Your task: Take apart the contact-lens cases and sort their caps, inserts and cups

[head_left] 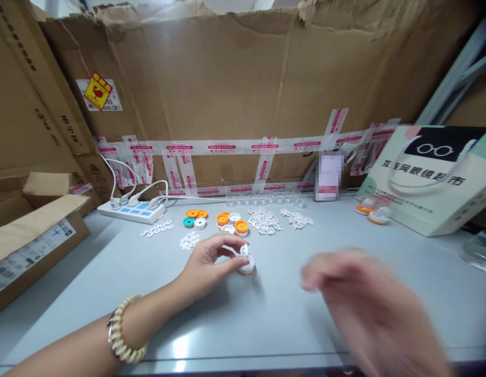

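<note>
My left hand [209, 262] rests on the grey table [109, 272] with its fingers pinched round a small white and orange round case [246, 266], holding its white lid part up at the top. A pale bead bracelet sits on that wrist. My right hand [356, 298] hovers to the right of the case, smeared by motion, so its fingers cannot be read. Behind the case lie several orange, white and teal round caps [231, 222] and piles of small white plastic pieces [264, 221].
A white power strip [133, 211] with plugged cables lies at the back left. An open cardboard box [26, 241] stands at the left edge. Taped cardboard walls the back. A printed paper bag [431, 183] and two orange cases [372, 212] sit at the right.
</note>
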